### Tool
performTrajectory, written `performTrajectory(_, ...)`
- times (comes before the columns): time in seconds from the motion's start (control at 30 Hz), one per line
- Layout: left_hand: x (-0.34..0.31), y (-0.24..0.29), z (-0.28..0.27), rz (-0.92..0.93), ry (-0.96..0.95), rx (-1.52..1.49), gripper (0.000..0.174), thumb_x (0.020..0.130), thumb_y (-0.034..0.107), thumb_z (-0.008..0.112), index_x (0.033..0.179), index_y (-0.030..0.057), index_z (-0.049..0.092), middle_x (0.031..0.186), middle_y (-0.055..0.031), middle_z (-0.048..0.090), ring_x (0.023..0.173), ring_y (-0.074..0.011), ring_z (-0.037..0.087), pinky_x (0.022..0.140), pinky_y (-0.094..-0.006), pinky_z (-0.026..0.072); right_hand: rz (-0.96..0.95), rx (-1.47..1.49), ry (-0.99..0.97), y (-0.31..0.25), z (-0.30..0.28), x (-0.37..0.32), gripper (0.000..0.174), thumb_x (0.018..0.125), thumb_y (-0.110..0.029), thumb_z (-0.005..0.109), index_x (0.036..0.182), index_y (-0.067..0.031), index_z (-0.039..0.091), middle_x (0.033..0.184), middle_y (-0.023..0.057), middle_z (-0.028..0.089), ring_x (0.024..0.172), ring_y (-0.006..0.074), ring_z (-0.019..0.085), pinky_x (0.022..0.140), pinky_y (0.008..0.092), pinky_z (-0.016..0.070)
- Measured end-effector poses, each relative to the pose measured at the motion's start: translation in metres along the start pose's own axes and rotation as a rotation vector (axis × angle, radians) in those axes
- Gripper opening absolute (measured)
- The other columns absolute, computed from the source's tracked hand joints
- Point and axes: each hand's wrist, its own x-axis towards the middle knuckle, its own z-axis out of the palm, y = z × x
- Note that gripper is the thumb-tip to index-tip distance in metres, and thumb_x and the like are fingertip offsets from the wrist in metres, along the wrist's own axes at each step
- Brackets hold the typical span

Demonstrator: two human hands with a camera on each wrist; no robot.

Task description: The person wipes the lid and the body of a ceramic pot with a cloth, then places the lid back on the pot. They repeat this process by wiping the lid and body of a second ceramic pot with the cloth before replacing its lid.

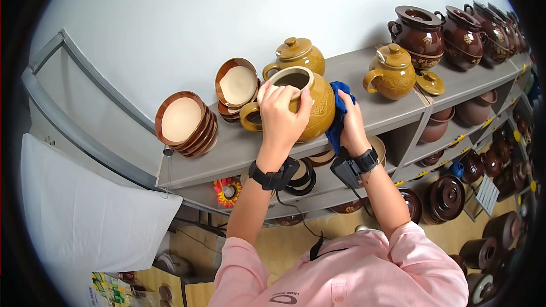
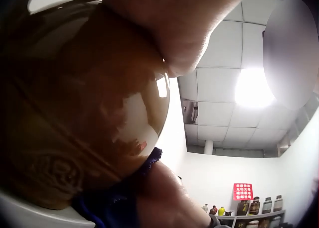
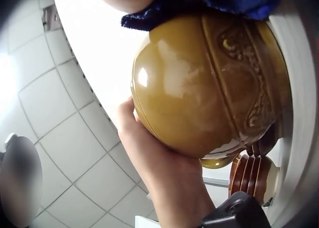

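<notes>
A glazed mustard-brown ceramic pot (image 1: 322, 108) with a side handle, a raised pattern and no lid on it stands near the front edge of the grey shelf. My left hand (image 1: 284, 115) grips its rim, thumb on one side and fingers over the mouth. On the pot's other side my right hand (image 1: 354, 123) holds a bunched blue cloth (image 1: 338, 115) against the wall. In the right wrist view the cloth (image 3: 219, 1) lies along the pot's carved band (image 3: 244, 63). The left wrist view shows the shiny belly (image 2: 114, 88) close up.
Stacked brown bowls (image 1: 182, 122) and more bowls (image 1: 238, 84) sit to the left. A lidded mustard pot (image 1: 301, 55) stands behind; another (image 1: 392, 72) is to the right, beside a loose lid (image 1: 430, 82). Dark brown jars (image 1: 420, 34) line the far right. Lower shelves hold more pottery.
</notes>
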Motion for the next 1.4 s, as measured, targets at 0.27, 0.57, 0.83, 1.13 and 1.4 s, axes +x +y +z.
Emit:
performTrajectory(0.27, 0.002, -0.028, -0.006, 0.022, 0.009, -0.223, 0.025, 0.089, 0.009, 0.06, 0.068, -0.0041, 0.057, 0.059, -0.0093, 0.052, 0.056, -0.0237, 0.05, 0.09, -0.0434, 0.0471, -0.028, 0.006, -0.024, 0.0, 0.0, -0.002, 0.031, 0.094, -0.024, 0.055, 0.117, -0.0029, 0.057, 0.109, 0.0048, 0.062, 0.098, 0.0127, 0.059, 0.088, 0.0271, 0.0458)
performTrajectory(0.57, -0.001, -0.04, -0.011, 0.039, -0.048, -0.263, 0.027, 0.095, 0.01, 0.052, 0.072, -0.0047, 0.055, 0.064, -0.0098, 0.051, 0.06, -0.0241, 0.049, 0.091, -0.0422, 0.0458, -0.724, -0.652, -0.034, 0.016, 0.016, -0.035, 0.046, 0.09, -0.007, 0.057, 0.134, 0.0003, 0.045, 0.138, 0.0179, 0.046, 0.127, 0.0287, 0.045, 0.107, 0.0374, 0.0342)
performTrajectory(0.83, 0.003, -0.043, -0.009, 0.095, -0.055, -0.31, 0.028, 0.092, 0.008, 0.054, 0.067, -0.0033, 0.051, 0.061, -0.0111, 0.048, 0.06, -0.0269, 0.047, 0.084, -0.0419, 0.0459, -1.091, -1.176, -0.229, -0.013, 0.053, -0.041, 0.072, 0.066, -0.01, 0.071, 0.134, -0.0047, 0.048, 0.138, 0.0187, 0.044, 0.125, 0.0379, 0.044, 0.107, 0.0548, 0.0286)
performTrajectory(1.13, 0.001, -0.04, -0.008, 0.055, -0.029, -0.306, 0.029, 0.091, 0.006, 0.056, 0.063, -0.0024, 0.049, 0.059, -0.0107, 0.045, 0.06, -0.0281, 0.044, 0.081, -0.0399, 0.0452, 0.019, -0.17, -0.044, -0.005, 0.009, 0.024, 0.044, 0.096, -0.032, 0.053, 0.127, -0.0016, 0.051, 0.119, 0.0082, 0.06, 0.108, 0.0177, 0.057, 0.094, 0.0311, 0.0447)
performTrajectory(1.4, 0.0, -0.04, -0.011, 0.036, -0.064, -0.254, 0.028, 0.094, 0.009, 0.051, 0.071, -0.0052, 0.055, 0.064, -0.0109, 0.049, 0.064, -0.0259, 0.049, 0.079, -0.0353, 0.045, -0.236, -0.13, 0.074, 0.025, 0.014, -0.029, 0.046, 0.101, -0.026, 0.045, 0.139, 0.0001, 0.036, 0.137, 0.0119, 0.045, 0.126, 0.0208, 0.044, 0.107, 0.032, 0.0333)
